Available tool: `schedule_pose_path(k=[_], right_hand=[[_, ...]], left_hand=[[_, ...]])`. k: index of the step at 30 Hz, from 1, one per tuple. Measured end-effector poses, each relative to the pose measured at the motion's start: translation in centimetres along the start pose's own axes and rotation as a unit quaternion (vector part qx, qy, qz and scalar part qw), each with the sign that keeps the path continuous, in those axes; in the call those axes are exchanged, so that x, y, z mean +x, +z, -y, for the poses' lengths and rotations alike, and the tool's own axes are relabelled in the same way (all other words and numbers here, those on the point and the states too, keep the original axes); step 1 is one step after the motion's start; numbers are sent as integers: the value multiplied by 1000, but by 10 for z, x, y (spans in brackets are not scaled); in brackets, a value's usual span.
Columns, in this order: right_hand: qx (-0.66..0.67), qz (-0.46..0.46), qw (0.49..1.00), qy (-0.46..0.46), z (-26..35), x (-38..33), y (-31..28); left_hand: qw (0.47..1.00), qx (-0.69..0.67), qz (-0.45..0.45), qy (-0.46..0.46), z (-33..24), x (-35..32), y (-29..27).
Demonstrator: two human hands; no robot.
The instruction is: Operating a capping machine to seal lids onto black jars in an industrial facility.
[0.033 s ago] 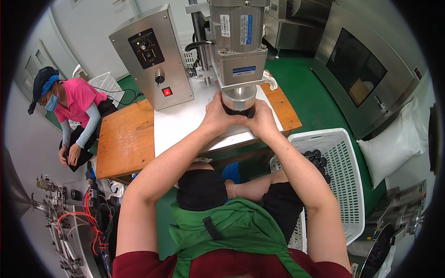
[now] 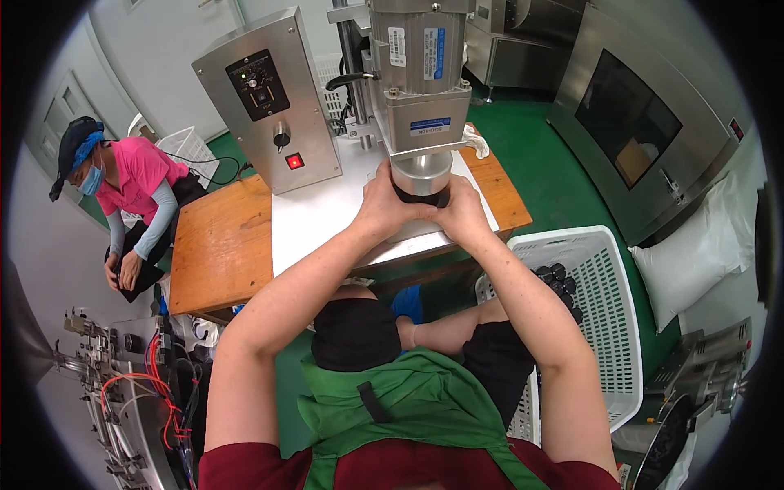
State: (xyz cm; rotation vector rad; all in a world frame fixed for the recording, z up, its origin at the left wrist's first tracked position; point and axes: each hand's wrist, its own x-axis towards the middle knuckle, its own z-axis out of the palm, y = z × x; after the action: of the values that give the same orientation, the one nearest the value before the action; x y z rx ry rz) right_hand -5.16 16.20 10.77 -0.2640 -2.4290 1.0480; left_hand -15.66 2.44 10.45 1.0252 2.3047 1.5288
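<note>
My left hand (image 2: pixel 382 204) and my right hand (image 2: pixel 463 211) close from both sides round a black round container (image 2: pixel 439 198). It sits directly beneath the silver cylindrical head (image 2: pixel 421 173) of a motor-driven machine (image 2: pixel 416 114). The thumbs meet at the near side, and most fingers curl out of sight behind. Only a dark strip of the container shows between head and hands, so its full shape is hidden. A white board (image 2: pixel 306 220) on the wooden table lies under the machine.
A steel control box (image 2: pixel 269 106) with a lit red switch stands left of the machine. At my right is a white basket (image 2: pixel 616 327) holding several black round pieces (image 2: pixel 559 282). A co-worker (image 2: pixel 135 188) sits beyond the wooden table (image 2: pixel 216 245). Hoses and fittings (image 2: pixel 151 376) crowd the lower left.
</note>
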Motion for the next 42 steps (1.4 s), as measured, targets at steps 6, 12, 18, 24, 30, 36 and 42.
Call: schedule_pose_path(k=[6, 12, 18, 24, 30, 36, 42], right_hand=[[20, 15, 1000, 12, 3, -1, -2], [0, 5, 1000, 7, 7, -2, -6], [-3, -1, 1000, 3, 9, -4, -7], [4, 1, 1000, 17, 6, -3, -6], [-10, -2, 999, 38, 4, -2, -3], [34, 16, 999, 36, 0, -2, -3], [-113, 56, 989, -79, 17, 2, -15]], left_hand=[[1000, -12, -25, -8, -5, -2, 1], [999, 9, -26, -28, -6, -2, 0], [1000, 8, -18, -24, -8, -3, -1], [1000, 9, -14, -12, -6, -1, -1], [1000, 3, -5, 9, 2, 3, -1], [1000, 12, -19, 15, 14, 4, 4], [998, -51, -31, 4, 9, 5, 0]])
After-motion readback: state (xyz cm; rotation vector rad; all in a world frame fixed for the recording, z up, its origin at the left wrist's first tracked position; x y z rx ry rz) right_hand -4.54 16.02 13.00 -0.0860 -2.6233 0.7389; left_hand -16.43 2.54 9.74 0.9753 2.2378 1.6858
